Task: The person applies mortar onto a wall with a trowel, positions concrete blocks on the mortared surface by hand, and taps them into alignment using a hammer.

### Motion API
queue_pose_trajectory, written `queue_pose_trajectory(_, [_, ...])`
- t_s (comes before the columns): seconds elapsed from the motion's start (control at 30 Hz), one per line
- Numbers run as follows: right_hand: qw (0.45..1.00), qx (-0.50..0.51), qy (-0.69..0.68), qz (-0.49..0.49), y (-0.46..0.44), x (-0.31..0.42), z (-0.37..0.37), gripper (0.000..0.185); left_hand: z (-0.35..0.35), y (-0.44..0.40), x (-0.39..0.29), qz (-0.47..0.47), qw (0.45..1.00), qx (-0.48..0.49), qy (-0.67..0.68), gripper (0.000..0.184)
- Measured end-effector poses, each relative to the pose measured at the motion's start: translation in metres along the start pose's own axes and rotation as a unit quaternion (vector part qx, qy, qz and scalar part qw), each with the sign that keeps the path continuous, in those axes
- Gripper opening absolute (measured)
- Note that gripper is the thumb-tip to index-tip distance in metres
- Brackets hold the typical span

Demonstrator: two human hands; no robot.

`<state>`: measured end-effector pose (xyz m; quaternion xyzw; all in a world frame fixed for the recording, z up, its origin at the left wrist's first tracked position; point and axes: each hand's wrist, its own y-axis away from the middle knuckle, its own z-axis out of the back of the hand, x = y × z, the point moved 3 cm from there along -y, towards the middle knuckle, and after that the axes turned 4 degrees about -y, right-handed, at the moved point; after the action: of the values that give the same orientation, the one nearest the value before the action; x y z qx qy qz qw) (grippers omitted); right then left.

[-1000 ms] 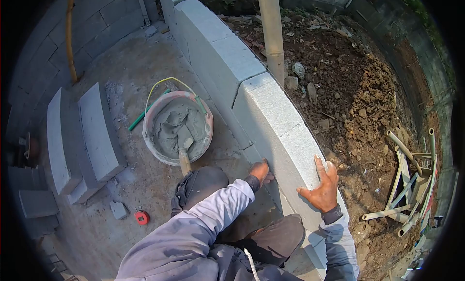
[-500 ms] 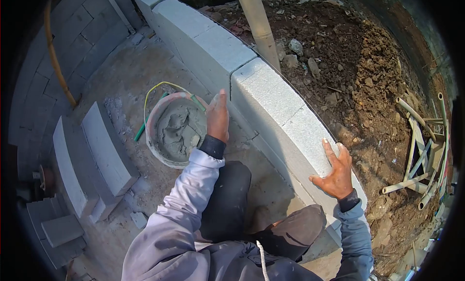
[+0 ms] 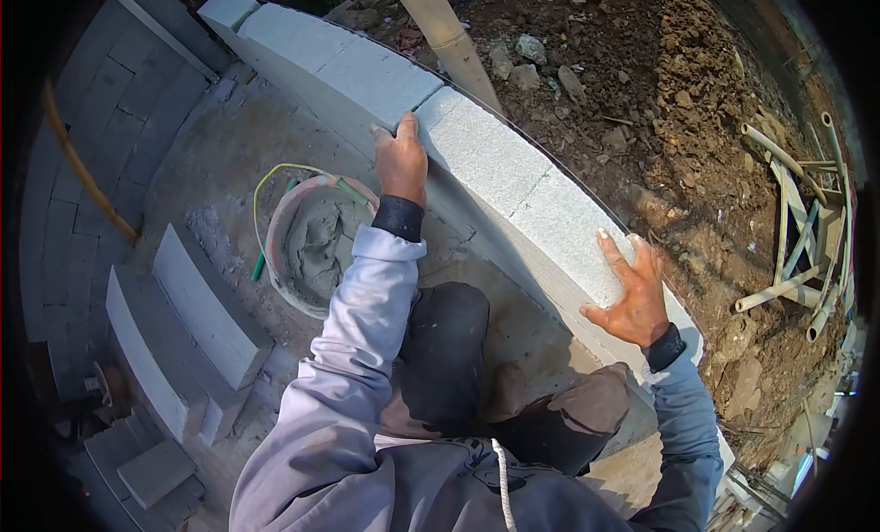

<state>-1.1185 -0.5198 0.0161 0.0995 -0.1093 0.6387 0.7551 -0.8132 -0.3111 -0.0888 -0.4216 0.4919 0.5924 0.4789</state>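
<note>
A low wall of pale grey lightweight concrete blocks [image 3: 490,156] curves across the view in front of me. My left hand [image 3: 401,165] is at its near upper edge, by the joint between two blocks, fingertips against the block; its fingers are partly hidden. Farther along to the right, my right hand [image 3: 632,294] rests on the block's top with fingers spread. Left of the wall, a round bucket [image 3: 277,248] holds wet grey mortar [image 3: 316,243] with a dented surface. My left sleeve covers part of its rim.
Loose blocks [image 3: 206,303] stand on the floor at left, with grey slabs [image 3: 156,472] below them. Beyond the wall lie brown soil [image 3: 697,101], stones [image 3: 530,48] and a heap of bamboo poles [image 3: 779,289]. A thick bamboo post [image 3: 445,37] leans by the wall.
My left hand has moved from above the bucket's right side up to the wall's edge at the joint. The right hand stays on the block. The view has shifted slightly.
</note>
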Motion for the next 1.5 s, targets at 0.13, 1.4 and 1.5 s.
queue_pose_trajectory(0.13, [1.000, -0.003, -0.002, 0.008, 0.000, 0.001, 0.001, 0.101, -0.002, -0.006, 0.008, 0.002, 0.998, -0.007, 0.064, 0.067])
queue_pose_trajectory(1.4, [0.895, -0.067, -0.183, -0.401, 0.255, -0.174, -0.180, 0.075, 0.011, -0.005, -0.010, -0.009, 0.997, 0.038, 0.060, 0.043])
queue_pose_trajectory(1.5, [0.894, -0.098, -0.201, -0.389, 0.259, -0.176, -0.183, 0.072, 0.016, -0.017, -0.004, -0.011, 0.998, 0.041, 0.050, 0.039])
